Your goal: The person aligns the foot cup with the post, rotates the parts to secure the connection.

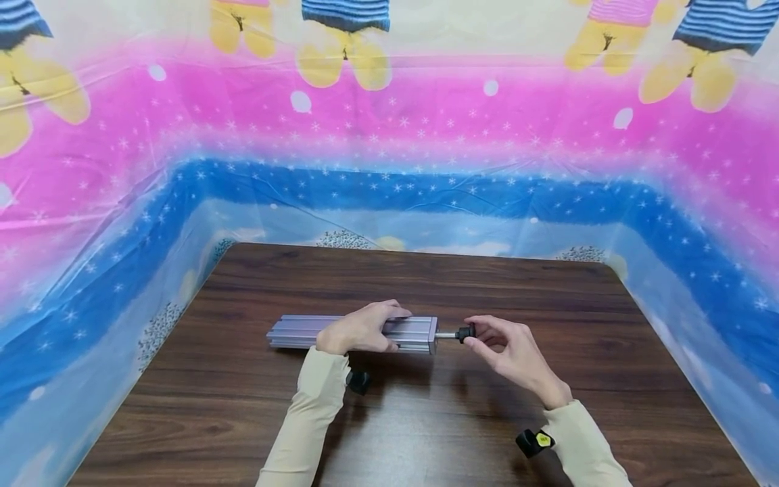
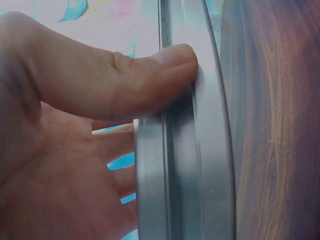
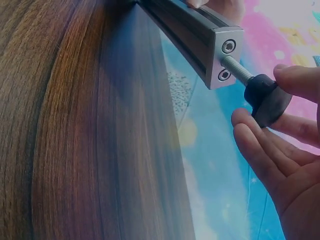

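Note:
A silvery aluminium profile (image 1: 301, 330) with grooved sides lies lengthwise across the tabletop. My left hand (image 1: 364, 329) grips it near its middle, with the thumb (image 2: 165, 75) against the grooved side. At the profile's right end is a flat end plate (image 3: 218, 57) with two socket-head screws. Between those screws a threaded rod (image 3: 237, 69) sticks out and carries a black knob (image 3: 272, 104). The thumb and fingers of my right hand (image 1: 517, 352) pinch this knob. Part of the profile is hidden beneath the left hand.
Dark wood-grain table (image 1: 201, 406) lies under the work. Behind it and along both sides hangs a printed cloth (image 1: 365, 135) in pink and blue. Each wrist has a small black device, such as the one (image 1: 535, 443) by the right sleeve.

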The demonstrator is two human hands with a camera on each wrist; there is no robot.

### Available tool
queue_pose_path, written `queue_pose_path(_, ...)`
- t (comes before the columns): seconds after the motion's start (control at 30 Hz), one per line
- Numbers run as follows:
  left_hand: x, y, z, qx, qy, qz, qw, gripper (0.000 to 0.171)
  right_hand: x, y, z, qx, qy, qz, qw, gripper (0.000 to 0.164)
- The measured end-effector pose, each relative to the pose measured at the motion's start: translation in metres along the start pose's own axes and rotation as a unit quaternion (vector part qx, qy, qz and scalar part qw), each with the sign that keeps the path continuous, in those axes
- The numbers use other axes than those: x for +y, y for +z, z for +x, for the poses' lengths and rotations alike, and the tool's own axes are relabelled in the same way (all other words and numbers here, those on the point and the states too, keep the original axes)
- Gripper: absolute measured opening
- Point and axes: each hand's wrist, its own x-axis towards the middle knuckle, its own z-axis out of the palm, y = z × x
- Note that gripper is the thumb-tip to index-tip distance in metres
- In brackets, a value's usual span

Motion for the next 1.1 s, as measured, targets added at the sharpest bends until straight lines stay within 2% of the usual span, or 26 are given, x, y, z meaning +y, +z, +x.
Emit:
queue_pose_path(0.17, 0.0026, 0.0022, 0.0025, -0.005, -0.013, 0.004, 0.9999, 0.064, -0.0026, 0.0018, -0.0015, 0.002, 0.032, -0.003, 0.999, 0.022)
queue_pose_path(0.33, 0.0038, 0.0044, 0.004, 0.0, -0.014, 0.007, 0.9999, 0.072, -0.0055, 0.0035, -0.0013, 0.015, 0.077, -0.005, 0.997, 0.025)
queue_pose_path(0.5, 0.002, 0.0043, 0.005, 0.009, -0.007, 0.015, 0.9998, 0.071, -0.0075, 0.0047, 0.0, 0.021, 0.087, -0.005, 0.996, 0.028)
queue_pose_path(0.67, 0.0007, 0.0029, 0.006, 0.012, -0.003, 0.011, 0.9999, 0.071, -0.0089, 0.0046, -0.0003, 0.025, 0.09, 0.0, 0.996, 0.024)
queue_pose_path(1.1, -0.0049, 0.0048, 0.0006, 0.014, 0.007, -0.004, 0.9999, 0.068, -0.0055, 0.0044, -0.0004, -0.028, 0.128, 0.044, 0.99, 0.027)
